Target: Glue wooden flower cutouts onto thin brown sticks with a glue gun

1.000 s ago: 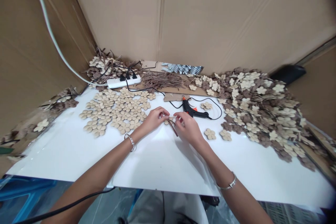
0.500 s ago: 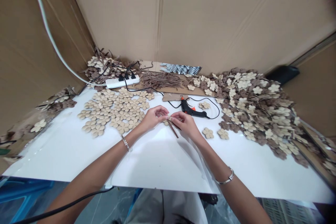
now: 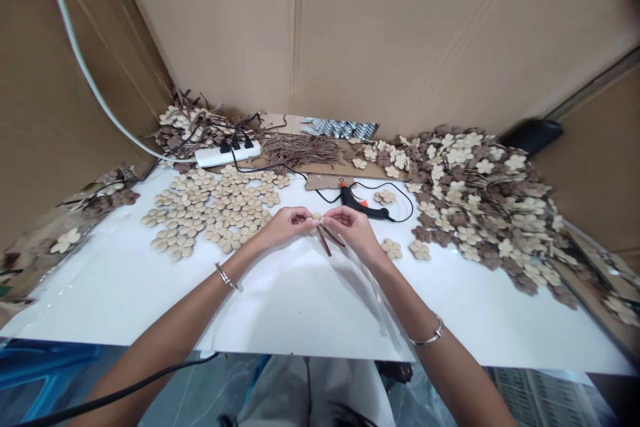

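Over the middle of the white table, my left hand (image 3: 289,225) and my right hand (image 3: 351,225) meet fingertip to fingertip. Both are closed in a pinch on a small beige flower (image 3: 317,217), mostly hidden by the fingers. Two brown strips (image 3: 325,242) hang from it towards me, between the hands. Just beyond my right hand lies a black and orange glue gun (image 3: 363,205). To the left of my left hand spreads a patch of puffy beige flowers (image 3: 227,207). A few single beige flowers (image 3: 391,249) lie right of my right hand.
A large heap of brown and beige flowers (image 3: 480,193) covers the table's right side. At the back are a white power strip (image 3: 228,154), a bundle of brown strips (image 3: 303,152) and striped pieces (image 3: 340,128). Cardboard walls (image 3: 360,33) enclose the table (image 3: 295,320).
The two brown strips hang slightly farther apart between my hands. Both hands still pinch the flower at about the same place, while the whole view has shifted slightly.
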{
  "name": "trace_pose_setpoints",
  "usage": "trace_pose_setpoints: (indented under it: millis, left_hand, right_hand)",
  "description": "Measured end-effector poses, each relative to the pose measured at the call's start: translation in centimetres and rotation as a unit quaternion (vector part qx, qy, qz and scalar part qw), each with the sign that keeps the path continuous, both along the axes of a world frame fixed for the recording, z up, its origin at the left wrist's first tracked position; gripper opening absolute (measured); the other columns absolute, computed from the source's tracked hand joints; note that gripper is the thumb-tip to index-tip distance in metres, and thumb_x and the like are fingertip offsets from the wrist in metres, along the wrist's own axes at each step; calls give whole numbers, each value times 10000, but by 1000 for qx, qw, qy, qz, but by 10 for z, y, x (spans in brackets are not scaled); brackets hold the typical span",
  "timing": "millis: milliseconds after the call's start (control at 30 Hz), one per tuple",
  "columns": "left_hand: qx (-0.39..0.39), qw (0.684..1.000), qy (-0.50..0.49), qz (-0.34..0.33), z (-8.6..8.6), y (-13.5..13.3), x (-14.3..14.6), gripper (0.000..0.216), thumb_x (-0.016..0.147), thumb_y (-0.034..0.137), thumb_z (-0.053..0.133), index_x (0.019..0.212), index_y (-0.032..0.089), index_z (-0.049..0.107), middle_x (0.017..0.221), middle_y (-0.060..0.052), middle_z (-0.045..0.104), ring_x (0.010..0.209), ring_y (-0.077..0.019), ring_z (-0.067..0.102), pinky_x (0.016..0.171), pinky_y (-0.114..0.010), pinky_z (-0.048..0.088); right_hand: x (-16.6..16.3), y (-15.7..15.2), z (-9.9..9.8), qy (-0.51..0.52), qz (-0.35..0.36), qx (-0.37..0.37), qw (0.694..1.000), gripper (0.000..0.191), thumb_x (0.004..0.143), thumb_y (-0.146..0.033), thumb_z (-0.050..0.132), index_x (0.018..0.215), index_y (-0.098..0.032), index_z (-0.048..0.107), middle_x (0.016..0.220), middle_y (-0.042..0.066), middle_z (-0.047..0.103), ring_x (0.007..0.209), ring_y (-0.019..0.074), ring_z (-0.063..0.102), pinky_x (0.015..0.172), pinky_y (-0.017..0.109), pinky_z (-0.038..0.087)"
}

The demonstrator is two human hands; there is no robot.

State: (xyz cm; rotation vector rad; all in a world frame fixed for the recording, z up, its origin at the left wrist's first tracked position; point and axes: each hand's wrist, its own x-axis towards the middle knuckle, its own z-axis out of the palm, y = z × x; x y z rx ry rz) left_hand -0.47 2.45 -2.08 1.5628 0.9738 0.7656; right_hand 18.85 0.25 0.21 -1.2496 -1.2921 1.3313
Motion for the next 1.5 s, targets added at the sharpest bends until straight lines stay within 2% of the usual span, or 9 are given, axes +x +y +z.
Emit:
trace_pose_setpoints:
  millis: [267, 467, 633, 900, 1033, 1200, 1367, 1500]
  left_hand:
    - [26, 999, -10, 24, 5, -4, 2, 373, 782, 481, 682, 793, 111, 642, 713, -21, 603, 636, -116, 511, 588, -232, 371]
    - [75, 996, 9, 45, 13, -8, 2, 329, 795, 450, 665, 756, 125, 631, 694, -7, 579, 654, -123, 490, 600, -236, 359]
    - [99, 993, 18, 54, 16, -11, 2, 295, 805, 418, 652, 737, 132, 627, 705, -8, 583, 680, -132, 493, 637, -251, 356]
    - [113, 992, 1, 54, 16, -13, 2, 273, 809, 396, 650, 721, 140, 614, 705, -4, 567, 701, -138, 495, 665, -257, 359]
    - [118, 991, -6, 59, 15, -13, 2, 277, 812, 401, 651, 719, 143, 613, 706, -2, 564, 697, -135, 495, 669, -256, 360]
    - [102, 993, -20, 55, 14, -12, 1, 312, 803, 440, 665, 732, 139, 627, 708, -7, 575, 693, -134, 503, 657, -252, 366]
    - [43, 996, -66, 30, 17, -11, 0, 365, 799, 499, 667, 786, 135, 640, 739, -16, 619, 678, -126, 520, 632, -239, 384]
    - [9, 998, -51, 20, 20, -11, -3, 404, 808, 542, 646, 796, 138, 636, 702, 0, 593, 619, -102, 477, 578, -224, 356]
  right_hand:
    - [-3, -5, 10, -19, -12, -5, 1000, 251, 691, -379, 714, 825, -178, 648, 716, -2, 621, 647, 127, 536, 609, 261, 420]
    - [-4, -6, 4, -18, 35, -43, 998, 329, 721, -460, 706, 845, -162, 648, 670, -19, 588, 540, 93, 453, 505, 243, 337]
    - [-4, -7, 3, -16, 55, -44, 997, 347, 735, -494, 698, 804, -161, 632, 614, -40, 535, 473, 69, 374, 447, 235, 264]
    - [-4, -11, 9, -32, 94, -40, 994, 347, 801, -520, 639, 737, -184, 581, 528, -68, 437, 430, 70, 339, 429, 235, 239]
    - [-3, -13, 11, -47, 127, -18, 991, 374, 827, -519, 617, 678, -190, 519, 533, -59, 450, 455, 76, 356, 454, 237, 252]
    - [-1, -9, 8, -50, 126, 7, 991, 352, 804, -515, 647, 717, -188, 553, 581, -50, 479, 528, 89, 393, 510, 237, 299]
    - [-1, -8, 8, -21, 114, 26, 993, 329, 792, -504, 664, 739, -188, 588, 657, -24, 544, 612, 116, 485, 591, 256, 388]
    - [0, -9, 9, -20, 113, 30, 993, 326, 801, -507, 654, 742, -193, 595, 669, -17, 560, 633, 121, 503, 608, 257, 399]
